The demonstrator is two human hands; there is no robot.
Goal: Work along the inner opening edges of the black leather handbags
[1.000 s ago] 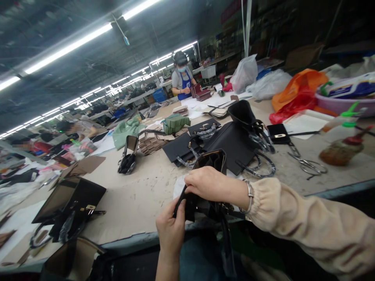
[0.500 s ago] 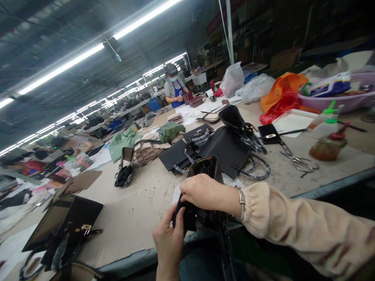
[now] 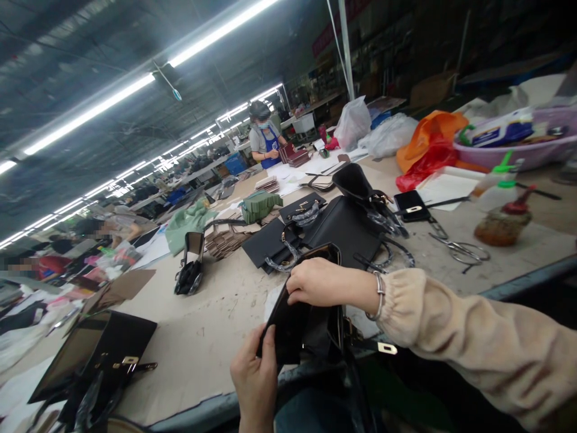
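A black handbag (image 3: 286, 325) stands tilted at the table's front edge, its mouth open towards me. My left hand (image 3: 256, 373) pinches the bag's near left edge between thumb and fingers. On the upper rim, my right hand (image 3: 313, 282) has its fingers curled over the edge, the fingertips partly hidden inside. A strap with a gold metal plate (image 3: 386, 348) sticks out on the bag's right side, below my right wrist. Just beyond the bag lie black bag panels (image 3: 345, 231) and handles in clear wrap.
Another black handbag (image 3: 108, 349) rests at the left. Scissors (image 3: 466, 249), a phone (image 3: 412, 205) and a brown glue bottle (image 3: 502, 225) lie to the right. A purple basin (image 3: 491, 157) sits behind them. Across the table stands a person in a blue apron (image 3: 271, 144).
My right hand has moved slightly right and up along the rim, away from my left. The bag's side is now spread wider, and the gold-plated strap has come into view.
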